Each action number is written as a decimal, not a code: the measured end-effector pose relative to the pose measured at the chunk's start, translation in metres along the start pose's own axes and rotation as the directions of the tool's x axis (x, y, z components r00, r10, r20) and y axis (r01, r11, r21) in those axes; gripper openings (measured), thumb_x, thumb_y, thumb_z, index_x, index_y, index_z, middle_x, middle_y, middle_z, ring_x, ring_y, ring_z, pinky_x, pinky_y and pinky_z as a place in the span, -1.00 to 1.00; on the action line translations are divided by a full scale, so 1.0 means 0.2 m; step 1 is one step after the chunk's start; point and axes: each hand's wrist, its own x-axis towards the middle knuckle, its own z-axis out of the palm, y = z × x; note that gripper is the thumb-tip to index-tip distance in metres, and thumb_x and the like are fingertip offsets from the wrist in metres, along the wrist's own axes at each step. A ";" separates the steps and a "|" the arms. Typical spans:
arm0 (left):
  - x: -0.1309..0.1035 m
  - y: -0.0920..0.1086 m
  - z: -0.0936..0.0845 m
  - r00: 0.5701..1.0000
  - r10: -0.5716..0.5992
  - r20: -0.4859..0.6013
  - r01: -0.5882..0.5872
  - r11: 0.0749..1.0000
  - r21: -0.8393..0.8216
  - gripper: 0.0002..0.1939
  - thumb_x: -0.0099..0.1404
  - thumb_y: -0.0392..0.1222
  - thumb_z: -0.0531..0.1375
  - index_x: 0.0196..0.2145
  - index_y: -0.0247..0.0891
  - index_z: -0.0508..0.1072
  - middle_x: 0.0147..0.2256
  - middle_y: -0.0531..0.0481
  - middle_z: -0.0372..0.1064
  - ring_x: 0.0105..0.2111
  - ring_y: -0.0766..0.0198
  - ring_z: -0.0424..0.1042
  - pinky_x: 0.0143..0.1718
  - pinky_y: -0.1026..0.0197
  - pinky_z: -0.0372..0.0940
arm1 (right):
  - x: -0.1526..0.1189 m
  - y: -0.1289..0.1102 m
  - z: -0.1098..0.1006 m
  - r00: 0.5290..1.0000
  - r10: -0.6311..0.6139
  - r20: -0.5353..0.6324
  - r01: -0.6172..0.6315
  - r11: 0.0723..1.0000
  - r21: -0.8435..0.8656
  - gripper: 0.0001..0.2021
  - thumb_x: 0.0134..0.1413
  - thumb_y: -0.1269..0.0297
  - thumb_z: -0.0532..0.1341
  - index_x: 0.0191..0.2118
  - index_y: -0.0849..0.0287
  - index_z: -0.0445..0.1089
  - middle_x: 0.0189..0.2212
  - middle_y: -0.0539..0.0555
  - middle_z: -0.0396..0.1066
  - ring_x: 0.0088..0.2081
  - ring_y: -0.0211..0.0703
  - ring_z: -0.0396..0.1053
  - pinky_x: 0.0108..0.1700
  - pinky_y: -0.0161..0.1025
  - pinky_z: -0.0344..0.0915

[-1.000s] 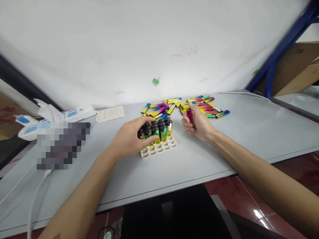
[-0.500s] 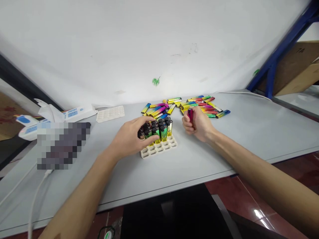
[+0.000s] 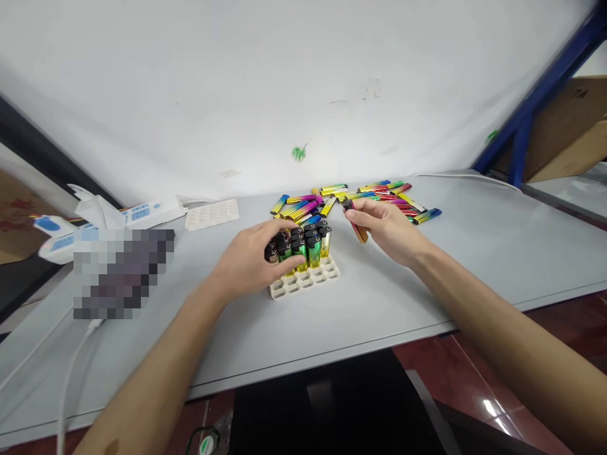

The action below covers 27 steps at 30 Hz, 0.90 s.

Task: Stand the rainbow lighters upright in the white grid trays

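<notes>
Centrally, the left hand's point(image 3: 251, 260) fingers curved around upright lighters point(image 3: 313, 248) in the white tray point(image 3: 303, 284); to the right, the right hand's point(image 3: 386, 227) fingers clamped a tilted red lighter point(image 3: 356, 226), near the loose pile point(image 3: 374, 193).

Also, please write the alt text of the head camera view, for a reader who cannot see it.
The left hand curls around upright lighters in a white tray on a grey table; the right hand holds a tilted reddish lighter. Behind, loose multicoloured lighters lie near a white wall.
</notes>
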 end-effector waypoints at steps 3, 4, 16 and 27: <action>0.00 0.00 0.00 1.000 -0.005 0.005 0.005 1.000 0.000 -0.49 0.22 0.12 0.29 0.05 -0.17 0.41 0.01 -0.06 0.52 -0.05 0.06 0.51 0.02 0.07 0.36 | -0.01 -0.01 -0.01 0.999 -0.012 0.051 0.010 0.999 0.041 -0.71 0.04 0.04 0.40 -0.36 0.12 0.39 -0.50 -0.07 0.29 -0.47 -0.29 0.22 -0.39 -0.26 0.21; 0.00 0.00 0.00 1.000 -0.009 0.007 0.009 1.000 0.002 -0.49 0.22 0.12 0.29 0.05 -0.17 0.41 0.00 -0.06 0.52 -0.06 0.05 0.51 0.02 0.07 0.36 | -0.02 -0.01 -0.01 0.998 -0.020 0.067 0.018 0.999 0.032 -0.71 0.02 0.04 0.41 -0.35 0.12 0.40 -0.48 -0.05 0.33 -0.45 -0.28 0.26 -0.37 -0.25 0.24; 0.00 0.01 0.00 1.000 -0.004 0.011 0.004 1.000 0.009 -0.48 0.22 0.12 0.28 0.05 -0.20 0.42 -0.03 -0.07 0.53 -0.09 0.05 0.52 -0.03 0.06 0.38 | -0.03 0.07 0.08 0.986 -0.141 0.091 0.156 0.969 -0.190 -0.53 -0.17 0.08 0.51 -0.27 0.10 0.27 -0.48 -0.06 0.44 -0.41 -0.16 0.46 -0.35 -0.19 0.32; 0.00 0.01 0.00 1.000 0.001 0.002 -0.001 1.000 0.016 -0.48 0.23 0.13 0.28 0.05 -0.21 0.42 0.00 -0.08 0.52 -0.07 0.05 0.52 0.01 0.08 0.37 | -0.06 0.02 0.10 0.976 -0.179 0.126 0.218 0.838 -0.501 -0.56 -0.10 -0.09 0.45 -0.38 0.11 0.28 -0.48 -0.01 0.44 -0.45 -0.16 0.38 -0.41 -0.19 0.22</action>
